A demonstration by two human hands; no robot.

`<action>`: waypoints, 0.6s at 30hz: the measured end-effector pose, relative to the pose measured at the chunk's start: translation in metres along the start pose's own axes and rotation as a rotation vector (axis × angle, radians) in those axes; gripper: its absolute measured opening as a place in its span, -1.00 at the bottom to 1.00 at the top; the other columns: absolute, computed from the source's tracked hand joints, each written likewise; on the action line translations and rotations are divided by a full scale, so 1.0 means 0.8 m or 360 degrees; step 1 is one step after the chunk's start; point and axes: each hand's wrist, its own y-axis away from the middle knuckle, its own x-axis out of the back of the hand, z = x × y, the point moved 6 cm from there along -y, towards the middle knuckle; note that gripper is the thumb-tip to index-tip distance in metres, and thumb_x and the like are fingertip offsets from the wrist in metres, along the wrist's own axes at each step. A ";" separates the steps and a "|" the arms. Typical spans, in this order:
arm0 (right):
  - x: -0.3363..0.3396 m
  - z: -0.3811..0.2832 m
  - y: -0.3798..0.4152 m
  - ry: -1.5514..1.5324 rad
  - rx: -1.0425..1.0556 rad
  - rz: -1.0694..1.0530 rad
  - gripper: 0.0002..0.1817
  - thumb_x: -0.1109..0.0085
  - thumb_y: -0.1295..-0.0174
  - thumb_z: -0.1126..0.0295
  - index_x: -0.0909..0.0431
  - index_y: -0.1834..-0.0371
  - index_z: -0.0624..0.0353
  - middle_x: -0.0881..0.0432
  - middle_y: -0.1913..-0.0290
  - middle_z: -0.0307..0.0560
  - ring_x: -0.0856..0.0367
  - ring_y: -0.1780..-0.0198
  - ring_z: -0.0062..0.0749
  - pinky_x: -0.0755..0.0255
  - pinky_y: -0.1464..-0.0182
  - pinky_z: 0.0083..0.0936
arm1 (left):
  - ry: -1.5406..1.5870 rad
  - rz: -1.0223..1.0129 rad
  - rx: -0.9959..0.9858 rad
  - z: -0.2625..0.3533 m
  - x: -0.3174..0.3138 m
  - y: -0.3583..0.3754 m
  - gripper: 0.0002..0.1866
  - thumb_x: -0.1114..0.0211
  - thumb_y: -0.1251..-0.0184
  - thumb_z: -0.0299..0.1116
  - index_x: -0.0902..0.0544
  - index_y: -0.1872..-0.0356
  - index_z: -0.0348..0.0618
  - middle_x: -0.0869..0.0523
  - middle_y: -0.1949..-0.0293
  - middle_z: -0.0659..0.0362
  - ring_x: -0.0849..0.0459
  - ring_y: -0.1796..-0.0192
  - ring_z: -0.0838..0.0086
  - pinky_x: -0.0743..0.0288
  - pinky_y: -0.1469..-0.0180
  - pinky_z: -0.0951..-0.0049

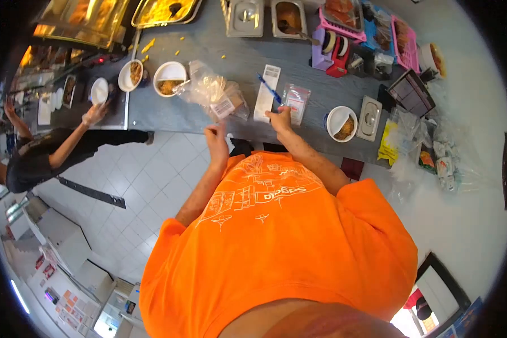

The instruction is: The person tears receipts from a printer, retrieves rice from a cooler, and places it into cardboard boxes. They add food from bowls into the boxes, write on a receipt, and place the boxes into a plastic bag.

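Note:
My left hand (216,145) is at the counter's front edge, fingers curled, right below a clear plastic bag (207,84) of packed items with a white printed label (222,107). My right hand (280,120) reaches over the counter, thumb at the lower edge of a long printed paper slip (267,84) and fingers by a small clear zip bag (296,97). Across the slip slants a blue pen (269,89), its lower end close to my fingers. I cannot tell what either hand grips.
Food bowls with white inserts (169,72) stand left, another bowl (340,125) right, beside a steel lid (369,117). Steel containers (245,19), tape dispensers (337,53) and coloured baskets (403,39) line the back. A co-worker (45,155) at left holds a white bowl (99,90).

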 end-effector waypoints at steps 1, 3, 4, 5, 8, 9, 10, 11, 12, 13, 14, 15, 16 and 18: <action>-0.002 0.013 -0.011 -0.0028 0.0008 -0.0037 -0.42 -0.41 0.00 0.28 -0.24 0.01 0.16 -0.53 0.22 0.05 -0.54 0.26 -0.23 -0.42 0.17 -0.29 | -0.0178 -0.0439 0.0159 -0.020 -0.030 0.000 -0.53 -0.31 -0.30 -0.15 -0.49 -0.04 -0.33 -0.64 0.11 0.00 -0.56 -0.03 0.44 -0.36 -0.05 0.49; 0.025 -0.010 0.014 -0.0416 -0.0255 -0.0387 -0.43 -0.40 -0.01 0.29 -0.25 0.01 0.14 -0.53 0.27 0.00 -0.53 0.32 -0.30 -0.41 0.26 -0.34 | -0.0370 -0.0902 0.0321 -0.026 -0.074 0.007 -0.52 -0.28 -0.33 -0.12 -0.45 -0.08 -0.27 -0.64 0.10 0.04 -0.57 -0.03 0.43 -0.37 -0.05 0.49; 0.032 -0.030 0.043 -0.0790 -0.0502 -0.0767 -0.45 -0.39 -0.02 0.31 -0.25 0.01 0.11 -0.54 0.31 -0.04 -0.53 0.39 -0.38 -0.40 0.35 -0.38 | 0.0143 -0.1127 0.0687 -0.013 -0.110 0.013 -0.56 -0.24 -0.35 -0.13 -0.46 -0.07 -0.26 -0.65 0.11 0.05 -0.60 -0.02 0.41 -0.41 -0.05 0.48; 0.048 -0.046 0.062 -0.0718 -0.0431 -0.0815 -0.49 -0.38 -0.06 0.33 -0.26 0.02 0.08 -0.57 0.40 -0.12 -0.52 0.50 -0.48 -0.34 0.50 -0.45 | 0.0672 -0.1325 0.1052 0.006 -0.143 0.020 -0.59 -0.19 -0.38 -0.14 -0.46 -0.07 -0.24 -0.66 0.11 0.06 -0.62 0.00 0.40 -0.44 -0.04 0.47; 0.086 -0.071 0.082 -0.0244 0.0009 -0.1198 -0.54 -0.35 -0.11 0.36 -0.27 0.03 0.07 -0.61 0.42 -0.13 -0.55 0.52 -0.49 -0.34 0.50 -0.50 | 0.0754 -0.1133 0.0710 0.051 -0.186 0.002 -0.70 -0.15 -0.35 -0.48 -0.44 -0.08 -0.25 -0.66 0.09 0.05 -0.68 0.12 0.36 -0.64 0.13 0.30; 0.109 -0.086 0.078 -0.0228 0.0101 -0.1097 -0.58 -0.33 -0.14 0.42 -0.27 0.04 0.09 -0.63 0.44 -0.12 -0.55 0.56 -0.51 -0.37 0.48 -0.55 | 0.0811 -0.1069 0.0721 0.061 -0.193 0.003 -0.60 -0.18 -0.28 -0.58 -0.40 -0.15 -0.14 -0.63 0.06 0.07 -0.67 0.13 0.39 -0.64 0.20 0.33; 0.134 -0.091 0.042 -0.0320 0.0491 -0.0768 -0.67 -0.30 -0.17 0.42 -0.34 0.10 0.14 -0.64 0.38 -0.09 -0.58 0.48 -0.50 -0.42 0.40 -0.55 | 0.0814 -0.1076 0.0716 0.075 -0.197 0.009 -0.60 -0.18 -0.28 -0.58 -0.40 -0.15 -0.14 -0.63 0.06 0.07 -0.67 0.13 0.39 -0.64 0.20 0.33; 0.174 -0.092 -0.005 -0.0295 0.0729 -0.0271 -0.77 -0.25 -0.23 0.33 -0.47 0.17 0.19 -0.65 0.30 -0.07 -0.58 0.41 -0.50 -0.44 0.35 -0.51 | 0.0831 -0.1180 0.0487 0.098 -0.199 0.018 -0.56 -0.15 -0.29 -0.60 -0.34 -0.18 -0.11 -0.61 0.05 0.07 -0.68 0.14 0.37 -0.65 0.21 0.33; 0.213 -0.099 -0.045 -0.0309 0.0803 0.0072 -0.77 -0.22 -0.26 0.27 -0.53 0.16 0.18 -0.65 0.29 -0.09 -0.57 0.40 -0.50 -0.44 0.34 -0.50 | 0.0843 -0.1276 0.0259 0.123 -0.200 0.029 -0.52 -0.12 -0.29 -0.62 -0.28 -0.22 -0.09 -0.59 0.03 0.06 -0.68 0.16 0.36 -0.66 0.23 0.32; 0.250 -0.105 -0.081 -0.0320 0.0865 0.0413 -0.74 -0.18 -0.29 0.21 -0.58 0.15 0.18 -0.64 0.27 -0.11 -0.56 0.38 -0.51 -0.43 0.33 -0.50 | 0.0774 -0.1317 0.0217 0.142 -0.200 0.040 -0.44 -0.08 -0.28 -0.68 -0.18 -0.26 -0.04 -0.57 0.03 0.06 -0.69 0.15 0.34 -0.68 0.22 0.32; 0.269 -0.100 -0.129 -0.0323 0.0773 0.0455 -0.73 -0.16 -0.30 0.17 -0.60 0.13 0.14 -0.64 0.29 -0.19 -0.54 0.39 -0.58 -0.39 0.40 -0.56 | 0.0776 -0.1311 0.0221 0.154 -0.201 0.048 -0.44 -0.08 -0.28 -0.68 -0.18 -0.26 -0.04 -0.57 0.03 0.06 -0.69 0.15 0.34 -0.68 0.22 0.32; 0.280 -0.095 -0.168 -0.0326 0.0682 0.0496 -0.71 -0.13 -0.32 0.13 -0.62 0.10 0.09 -0.64 0.31 -0.28 -0.52 0.39 -0.65 -0.34 0.46 -0.63 | 0.0772 -0.1349 0.0185 0.166 -0.205 0.056 -0.43 -0.09 -0.27 -0.69 -0.18 -0.27 -0.05 -0.57 0.03 0.06 -0.69 0.14 0.33 -0.68 0.21 0.31; 0.283 -0.106 -0.183 -0.0324 0.0684 0.0488 -0.71 -0.13 -0.32 0.13 -0.62 0.10 0.09 -0.64 0.31 -0.28 -0.52 0.39 -0.65 -0.34 0.46 -0.63 | 0.0768 -0.1387 0.0147 0.173 -0.209 0.060 -0.41 -0.09 -0.26 -0.71 -0.18 -0.28 -0.07 -0.57 0.03 0.06 -0.69 0.13 0.33 -0.68 0.20 0.30; 0.270 -0.101 -0.211 -0.0368 -0.0020 0.0142 -0.71 -0.17 -0.29 0.15 -0.64 0.09 0.09 -0.65 0.29 -0.27 -0.54 0.37 -0.59 -0.37 0.42 -0.59 | 0.0685 -0.1410 0.0010 0.157 -0.221 0.053 -0.34 -0.10 -0.23 -0.74 -0.12 -0.33 -0.08 -0.56 -0.01 0.04 -0.69 0.11 0.32 -0.68 0.17 0.30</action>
